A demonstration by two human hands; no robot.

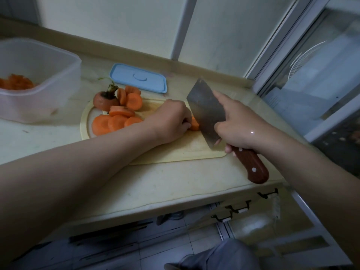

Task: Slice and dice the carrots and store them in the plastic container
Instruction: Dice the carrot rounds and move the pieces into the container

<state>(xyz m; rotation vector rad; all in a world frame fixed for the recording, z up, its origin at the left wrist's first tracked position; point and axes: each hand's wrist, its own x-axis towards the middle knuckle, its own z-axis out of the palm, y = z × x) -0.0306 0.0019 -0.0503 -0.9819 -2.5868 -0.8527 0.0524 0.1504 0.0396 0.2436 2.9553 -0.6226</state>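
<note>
A pale cutting board [175, 151] lies on the counter. My left hand [171, 121] curls over a small carrot piece [194, 124] at the board's middle and holds it down. My right hand [239, 123] grips the brown handle of a cleaver [206, 112], index finger stretched along the blade; the blade stands against the carrot piece. Several round carrot slices [115, 117] and a carrot top with stem [105, 100] lie on the board's left. The translucent plastic container [48, 75] at far left holds diced carrot [15, 82].
A light-blue lid [138, 77] lies flat behind the board near the wall. The counter's front edge runs below my arms, with hooks [266, 193] under it. A window frame [292, 55] rises at the right.
</note>
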